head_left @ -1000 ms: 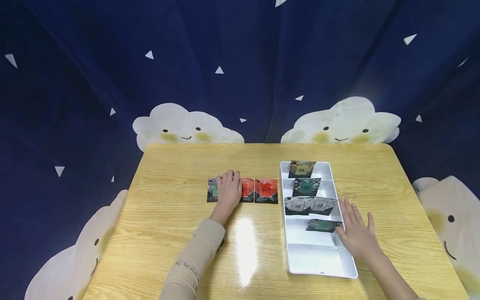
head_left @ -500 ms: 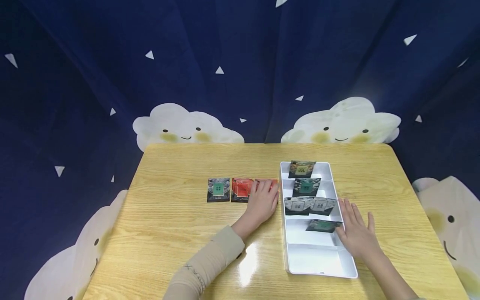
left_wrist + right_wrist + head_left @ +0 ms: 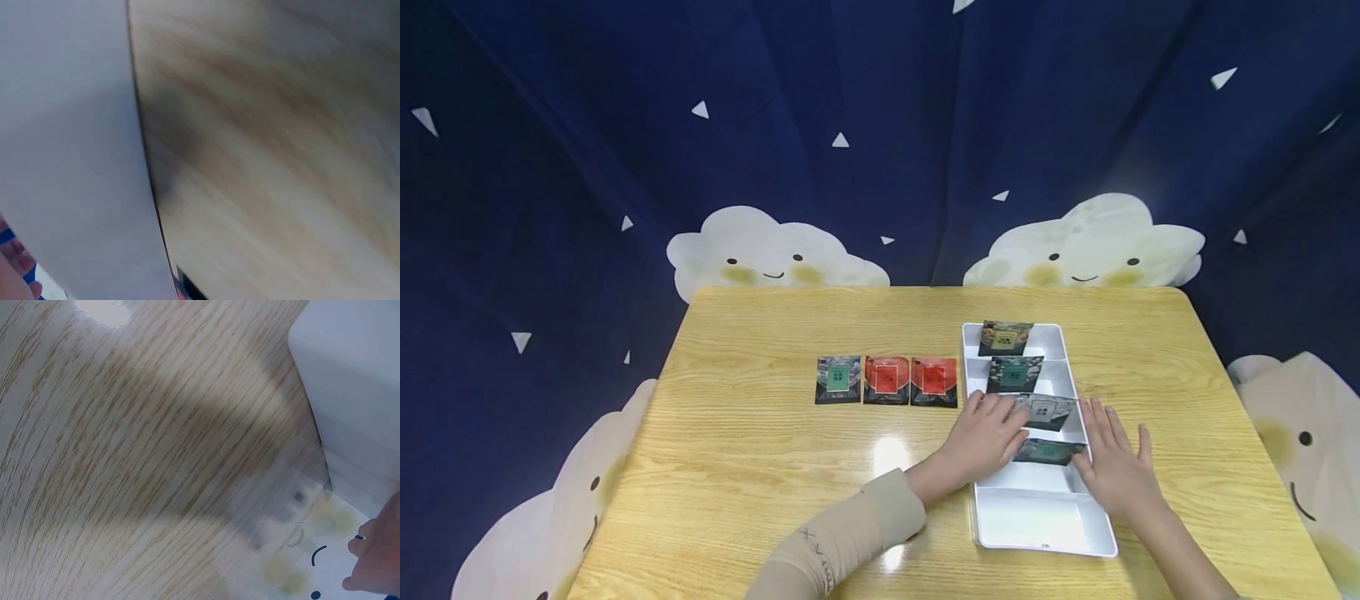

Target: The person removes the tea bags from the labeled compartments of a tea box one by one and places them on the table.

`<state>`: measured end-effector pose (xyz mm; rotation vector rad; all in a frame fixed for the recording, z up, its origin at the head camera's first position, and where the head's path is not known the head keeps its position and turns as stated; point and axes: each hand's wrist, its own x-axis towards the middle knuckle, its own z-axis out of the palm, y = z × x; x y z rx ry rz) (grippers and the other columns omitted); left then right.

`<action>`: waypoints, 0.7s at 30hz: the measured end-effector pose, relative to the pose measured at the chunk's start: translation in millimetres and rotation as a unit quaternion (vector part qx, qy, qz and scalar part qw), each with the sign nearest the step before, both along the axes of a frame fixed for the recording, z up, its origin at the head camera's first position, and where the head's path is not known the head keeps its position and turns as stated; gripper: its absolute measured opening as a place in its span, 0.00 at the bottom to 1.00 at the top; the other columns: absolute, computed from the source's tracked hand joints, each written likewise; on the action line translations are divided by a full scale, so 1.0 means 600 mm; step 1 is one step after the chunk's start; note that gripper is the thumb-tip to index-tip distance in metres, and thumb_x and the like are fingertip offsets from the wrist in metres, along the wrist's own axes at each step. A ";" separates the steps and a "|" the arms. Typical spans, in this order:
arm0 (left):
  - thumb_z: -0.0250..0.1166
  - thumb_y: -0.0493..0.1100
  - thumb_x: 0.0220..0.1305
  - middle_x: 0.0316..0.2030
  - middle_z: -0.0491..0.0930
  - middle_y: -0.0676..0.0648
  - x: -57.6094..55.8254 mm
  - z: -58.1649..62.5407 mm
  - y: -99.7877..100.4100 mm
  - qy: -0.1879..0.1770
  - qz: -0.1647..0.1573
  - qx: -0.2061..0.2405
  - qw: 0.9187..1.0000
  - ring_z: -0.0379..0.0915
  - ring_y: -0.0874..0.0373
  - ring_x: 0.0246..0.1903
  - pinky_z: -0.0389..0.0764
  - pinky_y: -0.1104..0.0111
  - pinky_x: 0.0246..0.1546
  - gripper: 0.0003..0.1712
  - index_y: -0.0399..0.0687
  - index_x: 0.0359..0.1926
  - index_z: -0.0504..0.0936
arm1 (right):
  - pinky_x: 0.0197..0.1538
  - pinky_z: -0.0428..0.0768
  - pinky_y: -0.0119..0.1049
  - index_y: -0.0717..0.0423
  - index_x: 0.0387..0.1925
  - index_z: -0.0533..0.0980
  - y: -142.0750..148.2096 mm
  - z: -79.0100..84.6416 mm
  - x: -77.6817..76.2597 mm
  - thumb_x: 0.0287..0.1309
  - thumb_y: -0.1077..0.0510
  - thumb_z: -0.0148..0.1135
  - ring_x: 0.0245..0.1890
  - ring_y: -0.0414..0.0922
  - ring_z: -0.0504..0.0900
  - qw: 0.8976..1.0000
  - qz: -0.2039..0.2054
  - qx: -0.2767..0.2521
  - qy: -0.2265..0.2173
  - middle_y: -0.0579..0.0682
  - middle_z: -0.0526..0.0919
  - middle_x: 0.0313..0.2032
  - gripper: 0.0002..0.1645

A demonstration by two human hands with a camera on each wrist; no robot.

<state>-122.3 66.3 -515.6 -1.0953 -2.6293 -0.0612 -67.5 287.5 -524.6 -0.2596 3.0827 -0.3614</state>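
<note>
In the head view my left hand (image 3: 988, 440) reaches over the left wall of a white divided tray (image 3: 1045, 525). Its fingers rest over the third compartment and cover the left of two grey sachets; the right grey sachet (image 3: 1042, 410) shows beside them. My right hand (image 3: 1112, 467) lies along the tray's right rim with fingers spread. Its thumb is at the end of a dark green sachet (image 3: 1048, 452) in the fourth compartment; whether it presses it I cannot tell. A yellow-labelled sachet (image 3: 1004, 338) and a green-labelled sachet (image 3: 1014, 374) lean in the rear compartments.
Left of the tray, a green-labelled sachet (image 3: 838, 379) and two red sachets, one in the middle (image 3: 886, 380) and one nearest the tray (image 3: 933, 382), lie in a row on the wooden table (image 3: 737, 467). A dark blue curtain (image 3: 910, 125) hangs behind the table.
My left hand has moved right, from the sachet row on the table to above the tray's third compartment. The row stays in place, uncovered now. The right hand has not moved.
</note>
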 end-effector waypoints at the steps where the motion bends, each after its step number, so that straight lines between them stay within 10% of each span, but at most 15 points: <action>1: 0.42 0.57 0.68 0.48 0.68 0.57 0.005 0.000 0.005 -0.006 -0.007 -0.012 1.000 0.63 0.63 0.48 0.59 0.64 0.54 0.19 0.63 0.55 0.69 | 0.61 0.24 0.60 0.51 0.70 0.28 0.000 0.000 0.000 0.63 0.53 0.41 0.69 0.57 0.34 1.000 0.000 0.000 0.000 0.62 0.41 0.69 0.44; 8: 0.38 0.59 0.69 0.52 0.66 0.57 0.023 -0.007 0.038 -0.041 -0.029 -0.053 0.997 0.61 0.63 0.52 0.58 0.62 0.57 0.22 0.65 0.60 0.65 | 0.61 0.24 0.61 0.53 0.70 0.31 -0.001 -0.001 0.000 0.63 0.52 0.42 0.69 0.59 0.36 1.000 -0.001 0.006 -0.003 0.61 0.40 0.69 0.43; 21: 0.42 0.60 0.68 0.51 0.67 0.59 0.020 -0.016 0.065 0.004 -0.031 -0.085 0.996 0.63 0.64 0.50 0.61 0.65 0.54 0.21 0.66 0.58 0.66 | 0.60 0.25 0.61 0.53 0.70 0.30 0.000 -0.005 0.000 0.63 0.52 0.41 0.68 0.61 0.42 1.000 -0.001 0.002 0.000 0.61 0.40 0.69 0.43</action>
